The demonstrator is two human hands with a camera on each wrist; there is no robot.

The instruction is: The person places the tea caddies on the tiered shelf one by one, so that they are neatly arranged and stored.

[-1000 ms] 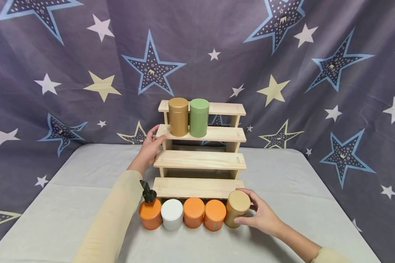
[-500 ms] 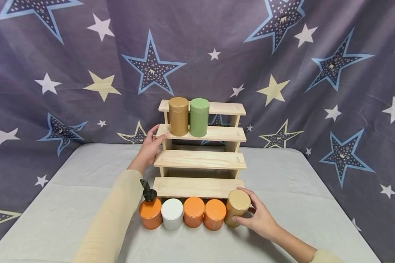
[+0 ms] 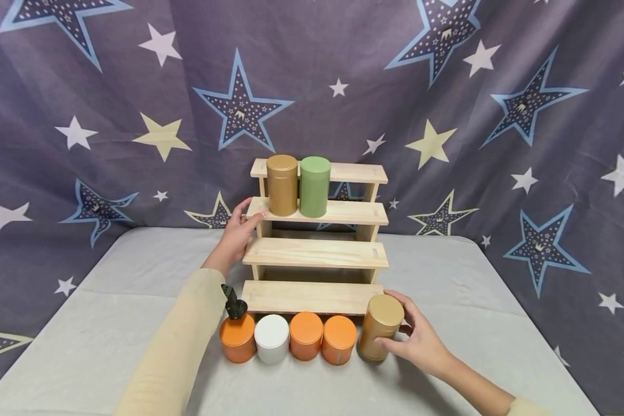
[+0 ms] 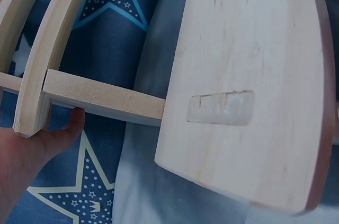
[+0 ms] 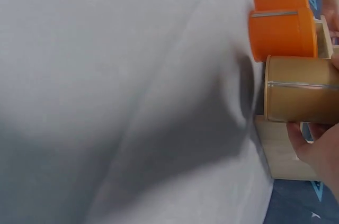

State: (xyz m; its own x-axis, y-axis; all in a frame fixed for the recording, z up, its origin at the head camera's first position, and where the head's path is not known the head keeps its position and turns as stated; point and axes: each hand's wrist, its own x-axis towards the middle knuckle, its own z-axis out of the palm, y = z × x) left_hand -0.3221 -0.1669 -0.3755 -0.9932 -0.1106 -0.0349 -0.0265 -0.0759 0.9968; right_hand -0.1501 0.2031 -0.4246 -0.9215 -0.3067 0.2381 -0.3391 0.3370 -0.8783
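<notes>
I see right hand [image 3: 418,342] gripping the tilted gold can [image 3: 372,328] near the front right corner of the rack [image 3: 312,252], left hand [image 3: 236,232] pinching its left edge; swinging sideways could knock the neighbouring orange can [image 3: 339,340].

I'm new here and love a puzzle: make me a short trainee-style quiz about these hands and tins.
1. True or false: the white tin has an orange tin on each side.
2. What does the right hand hold? A) the white tin; B) a gold tin; C) nothing.
3. Counting from the top, which step of the wooden rack does the left hand hold?

Key: 1. True. 2. B. 3. The second.
</notes>
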